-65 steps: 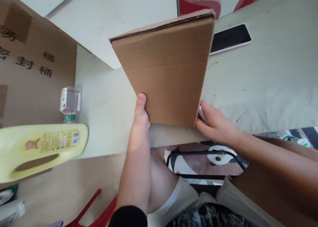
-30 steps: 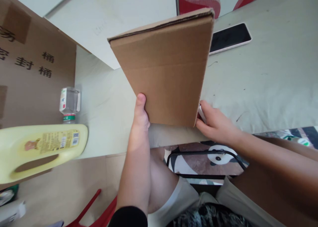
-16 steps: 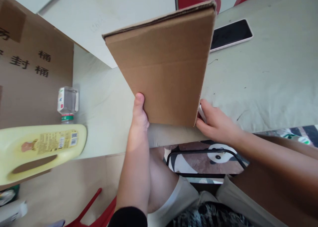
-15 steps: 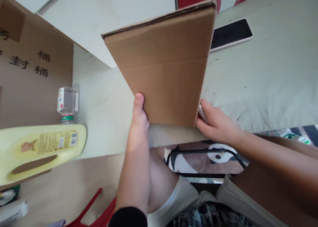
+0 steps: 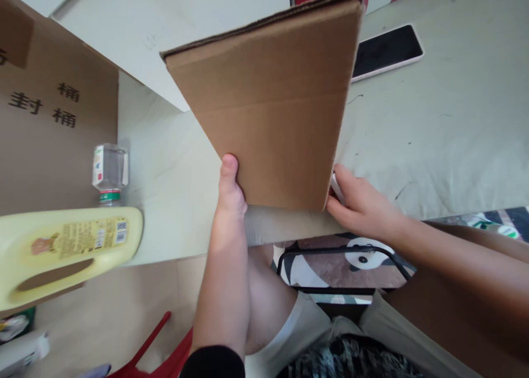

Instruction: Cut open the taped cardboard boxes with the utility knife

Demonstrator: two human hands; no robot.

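L grip [image 5: 232, 188] is grasping cardbd box [image 5: 273, 113], tilted by near edge of bench [image 5: 173, 223]; R grip [image 5: 357, 201] is clasping white item [image 5: 338, 189], mostly hidden, at box's R side. Step: prob. working there; next likely needing steady box.

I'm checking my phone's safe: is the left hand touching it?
No, the left hand grips the box's left edge, while the phone lies apart from it, showing past the right edge.

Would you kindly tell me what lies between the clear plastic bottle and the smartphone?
In the head view, the brown cardboard box, held in the left hand, comes between them.
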